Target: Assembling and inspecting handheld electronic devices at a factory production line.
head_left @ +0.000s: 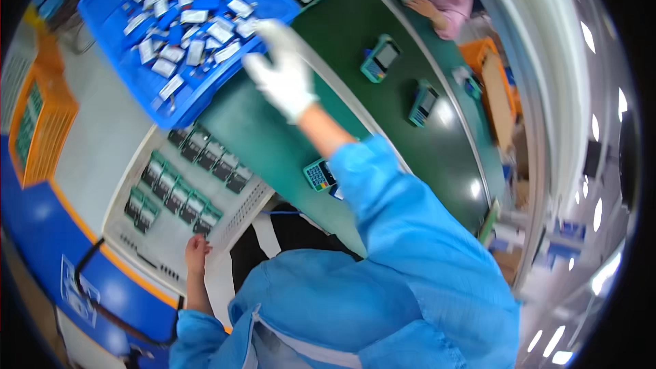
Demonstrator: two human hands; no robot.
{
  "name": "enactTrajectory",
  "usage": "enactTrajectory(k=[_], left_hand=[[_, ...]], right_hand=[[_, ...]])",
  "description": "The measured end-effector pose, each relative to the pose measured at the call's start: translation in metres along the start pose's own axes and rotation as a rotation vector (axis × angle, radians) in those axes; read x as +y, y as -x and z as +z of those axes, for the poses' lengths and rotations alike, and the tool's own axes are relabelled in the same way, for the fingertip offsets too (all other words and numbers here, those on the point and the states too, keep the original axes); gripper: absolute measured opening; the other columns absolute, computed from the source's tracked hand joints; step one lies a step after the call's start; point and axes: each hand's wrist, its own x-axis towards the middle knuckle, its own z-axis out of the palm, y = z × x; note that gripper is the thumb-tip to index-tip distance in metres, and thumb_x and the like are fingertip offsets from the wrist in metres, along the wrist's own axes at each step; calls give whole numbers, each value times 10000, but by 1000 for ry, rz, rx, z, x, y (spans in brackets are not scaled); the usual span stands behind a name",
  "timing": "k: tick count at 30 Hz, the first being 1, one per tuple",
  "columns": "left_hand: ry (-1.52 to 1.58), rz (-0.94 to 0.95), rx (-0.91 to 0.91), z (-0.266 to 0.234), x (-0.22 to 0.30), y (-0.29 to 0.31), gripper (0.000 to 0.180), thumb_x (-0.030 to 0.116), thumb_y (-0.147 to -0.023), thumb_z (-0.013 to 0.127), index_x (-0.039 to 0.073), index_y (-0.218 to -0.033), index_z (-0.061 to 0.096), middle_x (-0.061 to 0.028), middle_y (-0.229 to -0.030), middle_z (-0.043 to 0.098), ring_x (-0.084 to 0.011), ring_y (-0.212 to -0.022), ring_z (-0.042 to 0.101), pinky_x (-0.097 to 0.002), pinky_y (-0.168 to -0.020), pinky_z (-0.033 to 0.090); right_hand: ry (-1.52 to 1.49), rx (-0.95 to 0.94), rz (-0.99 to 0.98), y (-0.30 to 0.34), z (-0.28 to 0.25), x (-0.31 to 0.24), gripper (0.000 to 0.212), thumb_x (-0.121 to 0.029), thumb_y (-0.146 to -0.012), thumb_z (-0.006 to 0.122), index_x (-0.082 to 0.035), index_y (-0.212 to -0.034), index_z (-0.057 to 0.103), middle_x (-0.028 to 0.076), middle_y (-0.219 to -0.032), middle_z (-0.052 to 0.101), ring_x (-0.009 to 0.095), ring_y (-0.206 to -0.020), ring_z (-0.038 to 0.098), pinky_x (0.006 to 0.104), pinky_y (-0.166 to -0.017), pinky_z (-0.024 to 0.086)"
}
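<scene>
My right hand [283, 78], in a white glove, reaches to the near right rim of a blue bin [198, 102]. Its thumb and fingers are apart, with nothing seen between them; the fingertips are blurred. Inside the bin lies a loose heap of small white-and-blue battery packs [195, 16], some showing wires. My bare left hand [197, 253] hangs by the near edge of a white crate [147, 242]. Its fingers are loosely curled and a little apart, with nothing visible in them. Rows of dark green-edged device housings [174, 195] lie in that crate.
A handheld payment terminal [318, 175] lies beside my right forearm. More terminals [380, 59] sit along the green conveyor [342, 34]. Across it, a person in a pink sleeve [447, 3] handles a device. An orange crate [51, 123] stands at left.
</scene>
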Motion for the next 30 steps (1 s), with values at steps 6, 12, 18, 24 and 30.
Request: enactTrajectory(k=[6, 12, 18, 24, 30], left_hand=[[-314, 52, 30, 37, -27, 65, 270, 202, -865, 574, 1, -1035, 636, -130, -822, 679, -208, -661, 670, -344, -664, 534], [-432, -117, 127, 63, -32, 131, 286, 214, -843, 577, 20, -1042, 644, -144, -825, 689, -218, -665, 679, -348, -666, 529], [-409, 56, 76, 87, 15, 123, 271, 195, -836, 576, 17, -1028, 647, -143, -834, 689, -226, -651, 669, -342, -675, 528], [61, 294, -265, 140, 122, 123, 302, 224, -923, 611, 22, -1146, 596, -65, -985, 647, -147, -811, 639, -302, -772, 527], [31, 440, -774, 213, 254, 191, 481, 358, -964, 552, -2, -1277, 494, -83, -1171, 589, -172, -1050, 580, -313, -885, 477]], right_hand=[[967, 62, 310, 91, -245, 184, 668, -451, -677, 739, -20, -1164, 589, 203, -1135, 601, 347, -1052, 573, 442, -894, 465], [1219, -131, 925, 181, -310, 323, 1079, -603, -640, 769, -96, -1449, 266, 186, -1339, 410, 375, -1254, 413, 455, -1021, 404], [-86, 175, 1172, 194, -385, 323, 725, -310, -709, 779, -59, -1317, 473, 221, -1191, 546, 360, -1123, 547, 523, -915, 482], [-1620, 261, 1128, 158, -327, 114, 644, 78, -744, 524, 44, -1369, 376, 231, -1275, 520, 392, -1219, 485, 539, -1104, 347], [-1488, -368, 922, 158, -216, -53, 772, 62, -678, 545, 13, -1417, 328, 204, -1318, 489, 387, -1229, 479, 488, -1095, 356]])
